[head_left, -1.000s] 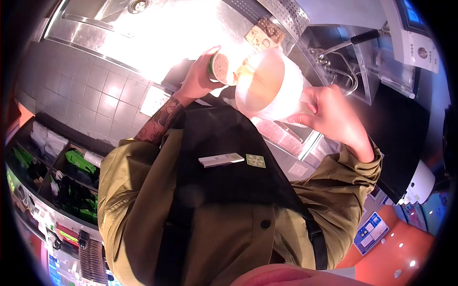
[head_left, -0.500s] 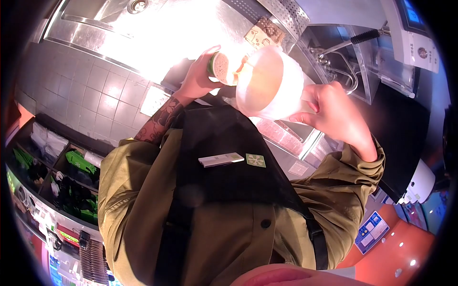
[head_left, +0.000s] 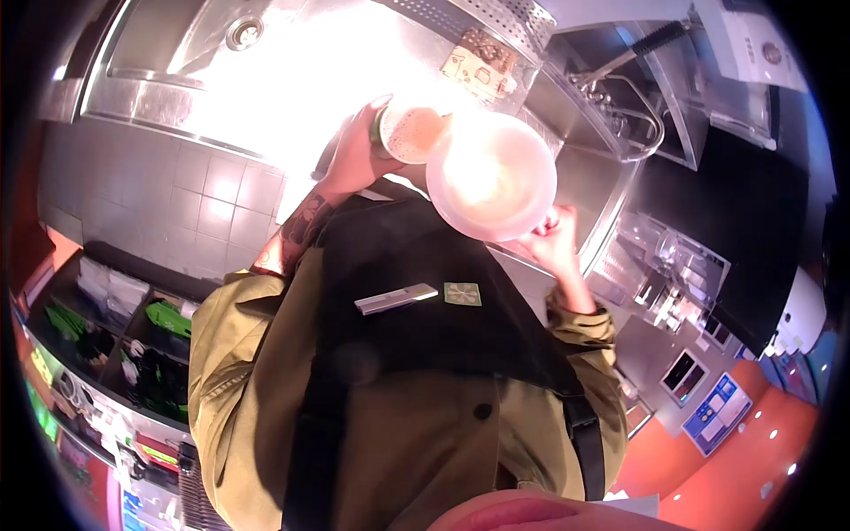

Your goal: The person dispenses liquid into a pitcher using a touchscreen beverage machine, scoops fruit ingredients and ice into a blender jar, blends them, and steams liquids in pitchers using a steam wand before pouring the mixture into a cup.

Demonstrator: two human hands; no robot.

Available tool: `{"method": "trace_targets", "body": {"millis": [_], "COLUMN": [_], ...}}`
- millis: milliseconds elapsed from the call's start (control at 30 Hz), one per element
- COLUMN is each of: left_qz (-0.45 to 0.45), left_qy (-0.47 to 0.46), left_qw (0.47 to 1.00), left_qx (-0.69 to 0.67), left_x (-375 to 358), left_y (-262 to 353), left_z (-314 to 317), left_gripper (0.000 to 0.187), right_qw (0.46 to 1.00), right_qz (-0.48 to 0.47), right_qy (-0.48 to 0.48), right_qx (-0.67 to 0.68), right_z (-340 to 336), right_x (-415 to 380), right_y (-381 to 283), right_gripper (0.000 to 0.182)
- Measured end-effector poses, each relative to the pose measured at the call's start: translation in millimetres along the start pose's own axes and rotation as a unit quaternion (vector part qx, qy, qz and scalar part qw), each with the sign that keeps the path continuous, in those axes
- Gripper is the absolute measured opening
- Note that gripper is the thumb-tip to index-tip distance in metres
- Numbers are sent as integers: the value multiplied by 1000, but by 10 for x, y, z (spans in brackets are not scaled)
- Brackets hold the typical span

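My left hand (head_left: 352, 152) is closed around a green-and-white cup (head_left: 382, 133), whose open top shows a frothy, pale brown drink (head_left: 412, 135). Beside it, my right hand (head_left: 553, 239) grips the handle side of a white, translucent pitcher (head_left: 496, 226). I look down into the pitcher's round mouth, where light liquid shows under strong glare. The pitcher's spout lies right at the cup's rim; glare hides whether they touch or liquid runs between them. Both are held in front of my black apron (head_left: 398, 257).
A steel sink counter (head_left: 177, 124) with a drain (head_left: 245, 34) spreads across the upper left, partly washed out by light. A patterned brown packet (head_left: 481, 66) lies behind the pitcher. Metal faucet piping (head_left: 651, 133) stands at upper right. Shelf bins (head_left: 115, 327) sit at lower left.
The pitcher has turned from a steep tilt towards the cup to its mouth facing up at me. My right hand and elbow have come down and inward. The cup's top shows more fully.
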State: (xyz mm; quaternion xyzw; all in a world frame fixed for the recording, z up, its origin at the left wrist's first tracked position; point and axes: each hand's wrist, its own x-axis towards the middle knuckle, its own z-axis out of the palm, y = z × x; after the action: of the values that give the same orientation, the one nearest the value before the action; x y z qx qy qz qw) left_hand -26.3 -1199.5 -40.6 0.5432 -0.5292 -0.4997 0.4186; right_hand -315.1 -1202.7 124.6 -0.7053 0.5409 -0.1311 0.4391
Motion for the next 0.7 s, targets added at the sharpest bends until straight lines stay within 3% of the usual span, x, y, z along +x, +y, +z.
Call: {"method": "trace_targets", "body": {"millis": [67,167,233,267,367,433,533,567,633,700], "left_qz": [-22,-3,-7,6,-66,-24,-17,-16,-34,8], "left_qy": [-3,12,5,14,-10,12,36,46,86,166], "left_qw": [1000,999,1000,995,997,995,991,990,991,948], "left_qx": [-13,31,21,94,43,93,131,133,97,271], "left_x": [3,-42,-50,-46,-30,-63,-109,-116,-118,-102], "left_y": [64,204,362,191,433,240,85,119,193,44], "left_z": [-7,-32,-47,-38,1,67,169,216,335,483], "left_gripper": [78,76,75,74,61,44,29,24,31,38], "right_qw": [989,952,924,929,932,933,896,908,871,882], "right_qz": [-11,49,127,158,218,225,439,414,405,396], "right_qy": [103,244,325,319,269,158,34,58,-16,12], "right_qx": [105,177,157,101,-106,-231,-61,21,278,256], "right_z": [253,399,229,63,-379,-554,-549,-386,-113,66], "right_x": [-173,-392,-473,-530,-313,-151,356,457,694,727], "right_y": [221,454,740,1035,1323,2201,2789,3183,4100,3898], "right_gripper": [28,20,22,22,29,44,68,67,63,64]}}
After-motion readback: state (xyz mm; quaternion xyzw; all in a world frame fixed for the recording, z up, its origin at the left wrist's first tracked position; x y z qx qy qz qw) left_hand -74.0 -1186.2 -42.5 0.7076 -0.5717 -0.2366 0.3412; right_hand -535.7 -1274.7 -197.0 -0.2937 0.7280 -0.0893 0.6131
